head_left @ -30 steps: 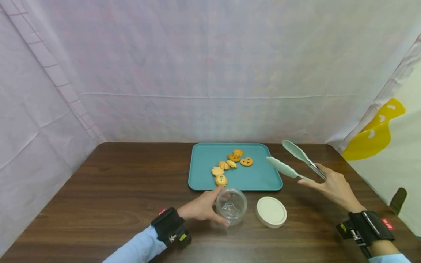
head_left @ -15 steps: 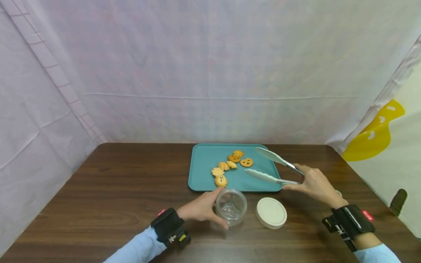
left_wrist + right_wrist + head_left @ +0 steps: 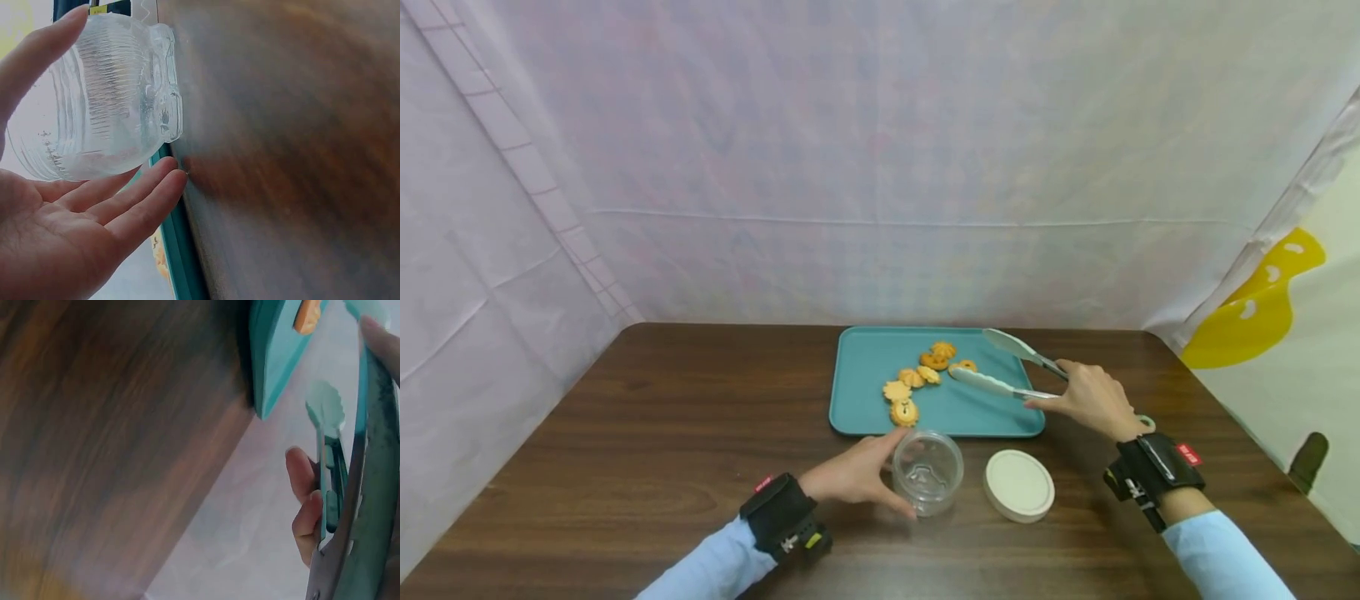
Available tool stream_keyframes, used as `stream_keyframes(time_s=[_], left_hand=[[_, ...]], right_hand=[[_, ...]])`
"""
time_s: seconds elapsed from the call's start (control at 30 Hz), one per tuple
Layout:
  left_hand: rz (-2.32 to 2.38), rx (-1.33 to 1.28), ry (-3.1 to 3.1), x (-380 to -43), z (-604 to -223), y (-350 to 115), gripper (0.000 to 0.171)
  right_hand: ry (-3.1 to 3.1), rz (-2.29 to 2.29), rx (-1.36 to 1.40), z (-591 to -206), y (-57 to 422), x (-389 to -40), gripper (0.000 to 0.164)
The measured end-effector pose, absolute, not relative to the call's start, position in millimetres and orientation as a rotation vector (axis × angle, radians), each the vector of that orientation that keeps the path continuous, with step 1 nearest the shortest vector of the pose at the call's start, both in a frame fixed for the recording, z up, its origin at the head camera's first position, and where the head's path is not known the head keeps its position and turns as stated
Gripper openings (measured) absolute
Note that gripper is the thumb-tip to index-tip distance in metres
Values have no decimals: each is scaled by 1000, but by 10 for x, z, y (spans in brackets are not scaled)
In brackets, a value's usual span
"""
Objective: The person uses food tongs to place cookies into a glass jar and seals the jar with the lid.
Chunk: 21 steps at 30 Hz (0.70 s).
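Observation:
My left hand (image 3: pixel 859 473) holds a clear jar (image 3: pixel 928 472) standing upright on the table, thumb on the near side and fingers on the far side. In the left wrist view the jar (image 3: pixel 109 94) sits between the thumb and the fairly straight fingers. My right hand (image 3: pixel 1093 400) grips tongs (image 3: pixel 988 382) with pale green tips and metal arms. The tong arms are spread over the right part of a teal tray (image 3: pixel 850 350). The lower tip partly covers a pretzel-shaped cookie (image 3: pixel 967 365); contact cannot be told. Several cookies (image 3: pixel 912 378) lie left of it.
A white round lid (image 3: pixel 1018 485) lies on the wooden table (image 3: pixel 700 417), right of the jar. Pale cloth (image 3: pixel 880 167) hangs behind the table and along its sides. A yellow shape (image 3: pixel 1247 317) marks the right-hand cloth.
My right hand has carried the spread tongs left, from beside the tray to over its right side near the pretzel cookie. The left hand and jar have hardly moved.

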<state>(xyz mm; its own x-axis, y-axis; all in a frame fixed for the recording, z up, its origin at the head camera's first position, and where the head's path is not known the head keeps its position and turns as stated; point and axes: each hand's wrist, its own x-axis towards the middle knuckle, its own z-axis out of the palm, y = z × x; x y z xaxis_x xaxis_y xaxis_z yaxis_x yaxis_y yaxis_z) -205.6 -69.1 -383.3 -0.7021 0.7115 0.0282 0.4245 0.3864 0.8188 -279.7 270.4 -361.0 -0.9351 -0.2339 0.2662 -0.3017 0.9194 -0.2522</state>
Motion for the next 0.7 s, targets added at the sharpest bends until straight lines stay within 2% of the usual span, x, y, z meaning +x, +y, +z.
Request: stream_keyframes(time_s=[0.27,0.7], left_hand=[[1221,982,2318,-2059,-3832,-695,81],[1210,965,2320,-2062,-3820,-691,80]], right_hand=[[-2948,463,352,-3670,2661,-2919,99],[-3020,524,358,-3730,2630,-3020,93]])
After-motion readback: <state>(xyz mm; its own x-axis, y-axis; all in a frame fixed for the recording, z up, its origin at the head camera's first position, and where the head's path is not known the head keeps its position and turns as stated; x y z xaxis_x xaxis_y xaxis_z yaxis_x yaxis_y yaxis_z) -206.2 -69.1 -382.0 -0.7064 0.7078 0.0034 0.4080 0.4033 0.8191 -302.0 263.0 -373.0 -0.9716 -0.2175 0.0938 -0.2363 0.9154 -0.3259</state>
